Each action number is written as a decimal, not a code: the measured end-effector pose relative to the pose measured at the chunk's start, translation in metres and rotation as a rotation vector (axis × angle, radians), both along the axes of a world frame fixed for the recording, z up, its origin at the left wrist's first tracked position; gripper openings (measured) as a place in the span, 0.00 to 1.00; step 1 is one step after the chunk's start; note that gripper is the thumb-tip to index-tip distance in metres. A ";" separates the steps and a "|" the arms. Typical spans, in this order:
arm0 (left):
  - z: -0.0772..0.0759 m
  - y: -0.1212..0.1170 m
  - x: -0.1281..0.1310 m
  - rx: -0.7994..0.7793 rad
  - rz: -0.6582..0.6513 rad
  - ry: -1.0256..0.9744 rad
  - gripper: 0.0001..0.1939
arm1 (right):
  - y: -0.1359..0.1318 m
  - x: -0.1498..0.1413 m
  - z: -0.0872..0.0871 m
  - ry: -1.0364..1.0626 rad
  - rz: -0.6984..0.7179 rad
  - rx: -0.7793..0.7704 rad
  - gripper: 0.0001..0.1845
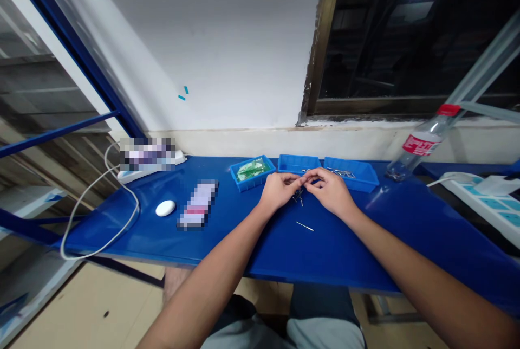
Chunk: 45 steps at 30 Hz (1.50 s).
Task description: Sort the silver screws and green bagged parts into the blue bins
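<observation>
My left hand (280,189) and my right hand (327,189) meet fingertip to fingertip above the blue table. Both are closed in a pinch, and what sits between the fingers is too small to make out. Just below them lies a small heap of thin metal pieces (299,196), partly hidden by the fingers. A single slim metal pin (304,226) rests on the table nearer to me. Behind my right hand, a blue tray (368,175) holds several similar metal pieces. Another blue tray (290,162) stands behind my fingertips, its contents mostly hidden.
A third blue tray (244,186) holds green-and-white packets. Left of it are a pixelated flat item (199,205), a white oval object (165,208) and a power strip (150,169) with a looping white cable (136,213). A red-capped plastic bottle (422,143) stands right.
</observation>
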<state>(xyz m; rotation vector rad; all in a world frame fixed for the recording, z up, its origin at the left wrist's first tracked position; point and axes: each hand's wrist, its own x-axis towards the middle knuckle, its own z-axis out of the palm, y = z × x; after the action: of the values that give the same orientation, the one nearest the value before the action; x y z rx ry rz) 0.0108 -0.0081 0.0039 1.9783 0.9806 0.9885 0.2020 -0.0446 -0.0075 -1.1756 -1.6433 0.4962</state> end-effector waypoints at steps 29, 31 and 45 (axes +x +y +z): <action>-0.001 -0.001 -0.004 0.379 -0.055 0.314 0.10 | 0.010 0.039 0.012 -0.402 -0.347 0.296 0.08; -0.001 -0.001 -0.005 0.407 -0.062 0.361 0.11 | 0.016 0.047 0.008 -0.477 -0.337 0.272 0.07; -0.001 -0.001 -0.005 0.389 -0.043 0.373 0.11 | 0.026 0.055 -0.001 -0.572 -0.226 0.255 0.12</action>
<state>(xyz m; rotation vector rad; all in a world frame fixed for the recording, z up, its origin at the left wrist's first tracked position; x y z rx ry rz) 0.0058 -0.0087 0.0033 2.5649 0.9896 0.8500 0.2570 -0.0189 -0.0084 -1.3609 -1.9430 -0.2146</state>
